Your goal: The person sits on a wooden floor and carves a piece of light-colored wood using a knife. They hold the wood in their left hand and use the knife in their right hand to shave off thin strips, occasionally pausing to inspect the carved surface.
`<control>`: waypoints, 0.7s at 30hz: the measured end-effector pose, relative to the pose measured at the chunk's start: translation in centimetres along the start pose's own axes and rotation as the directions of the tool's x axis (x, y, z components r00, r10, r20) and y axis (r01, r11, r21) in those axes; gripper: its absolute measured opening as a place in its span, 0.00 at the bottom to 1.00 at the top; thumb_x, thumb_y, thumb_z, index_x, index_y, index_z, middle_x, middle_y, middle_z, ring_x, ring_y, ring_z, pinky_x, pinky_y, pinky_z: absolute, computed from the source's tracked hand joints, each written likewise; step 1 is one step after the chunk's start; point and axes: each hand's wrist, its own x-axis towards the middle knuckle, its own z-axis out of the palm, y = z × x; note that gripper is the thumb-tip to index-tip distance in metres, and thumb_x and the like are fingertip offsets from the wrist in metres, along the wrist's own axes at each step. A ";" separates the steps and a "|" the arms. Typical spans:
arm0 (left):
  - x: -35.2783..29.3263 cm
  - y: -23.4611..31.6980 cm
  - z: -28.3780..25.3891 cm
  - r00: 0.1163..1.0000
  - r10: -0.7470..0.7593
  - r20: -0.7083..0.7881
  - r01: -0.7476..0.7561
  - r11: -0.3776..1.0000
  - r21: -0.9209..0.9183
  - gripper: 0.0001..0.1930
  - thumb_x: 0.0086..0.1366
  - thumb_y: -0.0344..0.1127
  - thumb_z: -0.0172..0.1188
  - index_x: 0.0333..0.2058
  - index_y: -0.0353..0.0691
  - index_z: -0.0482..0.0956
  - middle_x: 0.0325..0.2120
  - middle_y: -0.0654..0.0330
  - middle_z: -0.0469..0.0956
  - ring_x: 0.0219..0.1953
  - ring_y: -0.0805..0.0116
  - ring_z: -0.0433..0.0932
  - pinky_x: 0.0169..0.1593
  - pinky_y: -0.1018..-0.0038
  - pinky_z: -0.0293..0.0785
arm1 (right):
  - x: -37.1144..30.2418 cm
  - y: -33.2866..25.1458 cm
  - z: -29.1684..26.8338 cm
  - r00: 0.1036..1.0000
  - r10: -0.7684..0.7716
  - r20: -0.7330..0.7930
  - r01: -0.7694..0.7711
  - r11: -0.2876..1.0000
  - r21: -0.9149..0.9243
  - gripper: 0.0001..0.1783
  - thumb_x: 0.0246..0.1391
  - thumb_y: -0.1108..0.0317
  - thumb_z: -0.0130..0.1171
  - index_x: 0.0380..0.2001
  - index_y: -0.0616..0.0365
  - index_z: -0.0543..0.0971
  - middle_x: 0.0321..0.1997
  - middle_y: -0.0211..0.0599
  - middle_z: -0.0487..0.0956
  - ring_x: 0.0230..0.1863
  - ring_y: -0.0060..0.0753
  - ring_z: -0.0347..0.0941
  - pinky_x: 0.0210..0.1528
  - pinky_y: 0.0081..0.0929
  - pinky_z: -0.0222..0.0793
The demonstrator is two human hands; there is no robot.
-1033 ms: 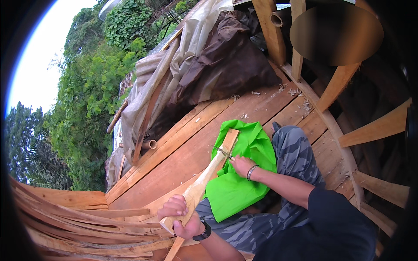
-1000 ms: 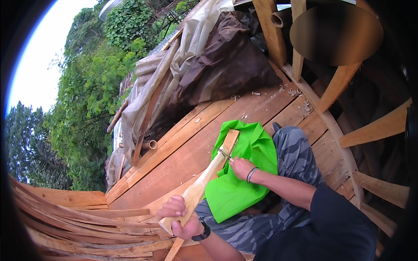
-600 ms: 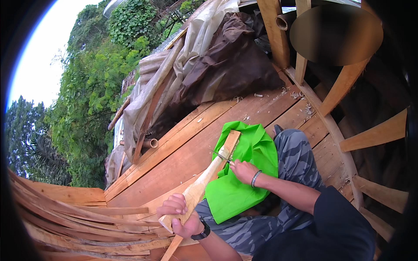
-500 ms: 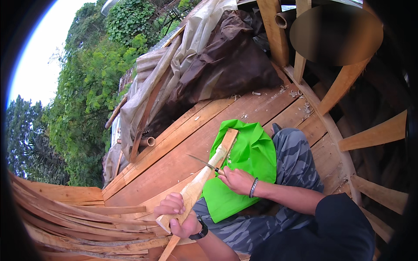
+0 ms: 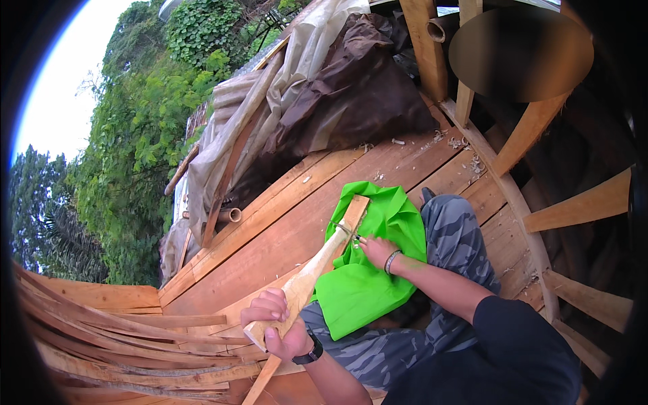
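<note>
watching remotely, i judge the left hand (image 5: 277,322) clasps lower-centre wood (image 5: 312,271) for bracing; the right hand (image 5: 380,253) grips, probably, a knife (image 5: 357,237).

We are looking down on a reddish-brown plank floor (image 5: 270,260) that is running diagonally from lower left to upper right. Pale wood shavings (image 5: 476,164) are lying loose on it, gathering thickest at upper right, with smaller bits scattering above centre. A crumpled brown sheet (image 5: 358,101) is resting its lower edge on the planks at upper centre.
</note>
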 end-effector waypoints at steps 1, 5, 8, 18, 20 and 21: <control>0.3 -0.1 0.5 1.000 0.008 0.014 -0.008 1.000 -0.001 0.12 0.53 0.41 0.52 0.24 0.40 0.61 0.14 0.64 0.59 0.17 0.74 0.57 0.27 0.74 0.55 | 1.5 2.4 1.2 0.991 0.131 -0.019 -0.131 0.991 -0.013 0.22 0.64 0.52 0.43 0.37 0.64 0.71 0.29 0.49 0.80 0.29 0.56 0.78 0.32 0.51 0.73; 0.2 0.0 -0.7 0.999 -0.008 0.033 0.010 0.999 -0.043 0.12 0.54 0.40 0.51 0.24 0.40 0.61 0.14 0.64 0.59 0.17 0.74 0.57 0.27 0.74 0.55 | 0.6 -0.3 1.1 0.999 -0.040 -0.032 0.040 0.999 -0.007 0.24 0.64 0.51 0.42 0.36 0.65 0.71 0.27 0.53 0.80 0.29 0.57 0.77 0.33 0.50 0.74; 0.4 0.0 0.2 0.996 0.001 0.089 0.002 0.999 -0.035 0.11 0.55 0.40 0.50 0.24 0.41 0.60 0.15 0.64 0.59 0.18 0.75 0.56 0.27 0.75 0.54 | 0.2 -1.8 0.2 0.985 -0.164 -0.046 0.164 0.986 -0.012 0.24 0.64 0.52 0.41 0.35 0.67 0.71 0.26 0.55 0.79 0.29 0.58 0.77 0.34 0.51 0.73; 0.4 -0.1 -1.7 0.999 -0.013 0.032 0.013 1.000 -0.018 0.11 0.56 0.41 0.49 0.24 0.42 0.60 0.15 0.66 0.57 0.17 0.76 0.55 0.28 0.75 0.54 | -6.5 -10.8 -7.5 0.933 -0.352 0.071 0.347 0.935 0.075 0.22 0.64 0.51 0.42 0.33 0.62 0.70 0.20 0.52 0.77 0.24 0.56 0.77 0.26 0.49 0.72; 0.5 -0.1 -1.2 0.999 -0.012 0.032 0.012 1.000 -0.018 0.12 0.57 0.41 0.50 0.24 0.42 0.60 0.15 0.65 0.57 0.17 0.75 0.56 0.28 0.75 0.54 | -2.4 -4.7 -2.2 0.992 -0.125 -0.011 0.125 0.992 0.016 0.23 0.64 0.51 0.42 0.34 0.63 0.70 0.21 0.52 0.78 0.25 0.55 0.77 0.27 0.49 0.73; 0.8 -0.4 -0.4 0.999 -0.005 0.034 0.005 1.000 -0.019 0.13 0.57 0.42 0.51 0.24 0.41 0.60 0.15 0.64 0.58 0.17 0.74 0.56 0.27 0.74 0.55 | -0.6 -1.3 -0.3 0.998 -0.006 -0.068 0.005 1.000 -0.009 0.23 0.64 0.51 0.42 0.34 0.63 0.70 0.21 0.53 0.78 0.25 0.55 0.77 0.28 0.49 0.73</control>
